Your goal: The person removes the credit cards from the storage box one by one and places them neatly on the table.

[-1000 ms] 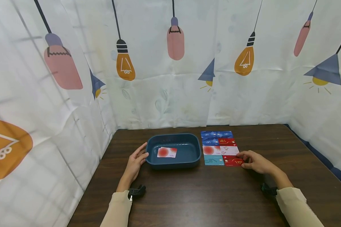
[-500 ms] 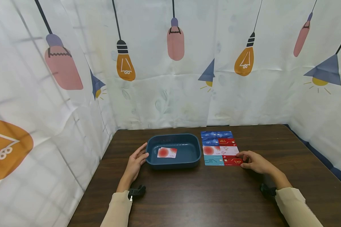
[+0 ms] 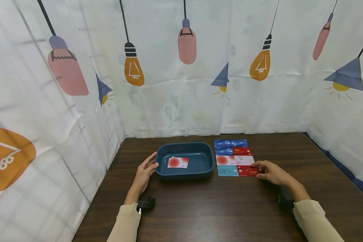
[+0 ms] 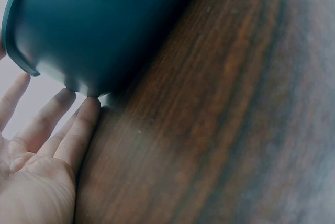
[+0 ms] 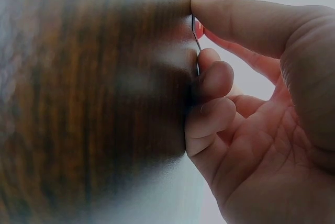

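In the head view, my left hand [image 3: 143,173] rests against the left end of a dark blue-green rectangular dish [image 3: 186,177]. Its fingers are extended, and the left wrist view shows the fingertips [image 4: 90,110] touching the dish's outer wall. Inside the dish lie white cards with red designs [image 3: 177,162], overlapping. My right hand [image 3: 273,173] holds the right end of a red VIP card [image 3: 245,171] between thumb and index finger, with the card flat on the table. The remaining fingers [image 5: 212,119] curl beside it in the right wrist view.
Beside the red card lies a teal card [image 3: 228,170]. White-and-red cards [image 3: 243,160], another red card [image 3: 240,151] and several blue cards [image 3: 223,144] fill the rows behind, edge to edge. A patterned curtain [image 3: 181,111] hangs behind the brown table [image 3: 211,211].
My right hand has shifted very slightly left with the red VIP card, mostly between the first two frames. The left hand and the dish stay in place.
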{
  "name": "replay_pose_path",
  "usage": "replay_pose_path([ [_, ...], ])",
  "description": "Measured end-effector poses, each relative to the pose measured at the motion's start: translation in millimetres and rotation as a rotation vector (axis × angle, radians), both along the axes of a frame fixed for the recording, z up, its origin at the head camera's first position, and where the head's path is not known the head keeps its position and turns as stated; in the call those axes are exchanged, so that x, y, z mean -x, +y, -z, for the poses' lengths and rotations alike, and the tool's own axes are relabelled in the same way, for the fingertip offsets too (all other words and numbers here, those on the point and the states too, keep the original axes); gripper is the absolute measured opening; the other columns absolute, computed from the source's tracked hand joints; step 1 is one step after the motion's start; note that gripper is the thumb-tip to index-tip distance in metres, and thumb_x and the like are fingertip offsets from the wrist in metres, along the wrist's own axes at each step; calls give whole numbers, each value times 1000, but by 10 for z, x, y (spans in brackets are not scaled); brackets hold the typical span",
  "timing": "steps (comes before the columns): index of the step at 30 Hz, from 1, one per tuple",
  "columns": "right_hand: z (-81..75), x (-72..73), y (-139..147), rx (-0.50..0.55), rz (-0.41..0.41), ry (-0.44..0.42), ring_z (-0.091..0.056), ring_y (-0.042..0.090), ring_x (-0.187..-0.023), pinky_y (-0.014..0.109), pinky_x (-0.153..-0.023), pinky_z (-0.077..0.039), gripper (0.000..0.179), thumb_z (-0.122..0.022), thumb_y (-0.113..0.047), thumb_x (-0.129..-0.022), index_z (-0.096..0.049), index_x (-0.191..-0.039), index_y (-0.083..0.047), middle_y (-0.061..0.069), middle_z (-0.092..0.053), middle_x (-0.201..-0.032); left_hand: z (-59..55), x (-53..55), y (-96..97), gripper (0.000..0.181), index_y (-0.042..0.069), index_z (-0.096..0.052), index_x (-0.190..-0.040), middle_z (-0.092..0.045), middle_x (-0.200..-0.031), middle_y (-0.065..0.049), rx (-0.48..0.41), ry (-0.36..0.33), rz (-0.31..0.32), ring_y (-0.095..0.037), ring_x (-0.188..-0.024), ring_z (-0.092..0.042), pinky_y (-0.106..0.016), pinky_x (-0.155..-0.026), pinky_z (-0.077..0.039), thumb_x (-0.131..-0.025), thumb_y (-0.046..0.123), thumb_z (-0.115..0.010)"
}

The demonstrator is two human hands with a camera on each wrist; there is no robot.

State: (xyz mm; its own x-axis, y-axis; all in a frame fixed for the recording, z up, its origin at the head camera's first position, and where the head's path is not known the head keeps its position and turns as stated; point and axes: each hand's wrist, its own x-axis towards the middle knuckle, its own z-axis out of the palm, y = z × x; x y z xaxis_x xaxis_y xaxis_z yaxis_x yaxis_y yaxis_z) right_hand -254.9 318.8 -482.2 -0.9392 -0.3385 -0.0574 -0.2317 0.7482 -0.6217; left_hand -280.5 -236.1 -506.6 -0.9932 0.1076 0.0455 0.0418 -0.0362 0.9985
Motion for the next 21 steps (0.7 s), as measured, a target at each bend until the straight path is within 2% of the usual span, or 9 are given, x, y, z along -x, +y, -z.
replay_pose_path([
  [7,0,12,6,-7,21,-8,-48,17,-79,26,-66,-43,45,-76,-20,-92,-63,-132,-6,7,-57,-98,7,3,-1,55,23,-47,-154,-48,-156,-14,-12,-5,-11,-29,-141,-48,-18,-94,-53,-102,21,-64],
  [21,-29,16,11,20,4,-24,-49,16,-76,25,-65,-44,43,-73,-21,-95,-62,-133,-5,6,-57,-98,8,8,-5,56,23,-46,-155,-48,-156,-14,-10,-7,-3,-30,-142,-48,-20,-96,-53,-102,21,-64],
])
